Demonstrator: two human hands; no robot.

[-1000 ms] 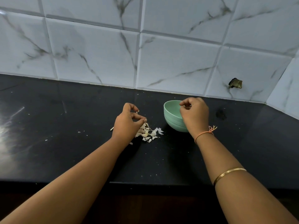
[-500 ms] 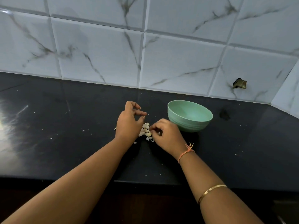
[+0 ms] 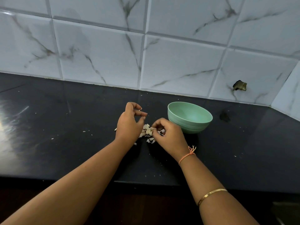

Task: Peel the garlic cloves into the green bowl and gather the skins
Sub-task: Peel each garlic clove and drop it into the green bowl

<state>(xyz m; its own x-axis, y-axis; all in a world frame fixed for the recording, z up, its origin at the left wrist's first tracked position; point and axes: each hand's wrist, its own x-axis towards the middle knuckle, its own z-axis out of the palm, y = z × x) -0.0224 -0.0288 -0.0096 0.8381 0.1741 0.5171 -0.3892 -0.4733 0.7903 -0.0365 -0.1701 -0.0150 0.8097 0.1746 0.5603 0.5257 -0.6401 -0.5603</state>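
A small heap of garlic cloves and pale skins lies on the black counter between my hands. My left hand hovers at the heap's left side, fingers curled and apart, with nothing visible in it. My right hand rests on the heap's right side, its thumb and fingertips pinched on a piece of garlic. The green bowl stands upright just behind and to the right of my right hand; what lies at its bottom is hidden from here.
The black counter carries scattered flecks of skin, with its front edge near my forearms. A white marbled tile wall rises behind, with a broken hole at the right. A dark smudge sits right of the bowl.
My right hand came away from the bowl's rim, dropped to the heap and pinched a piece there. The left hand has stayed in place beside the heap.
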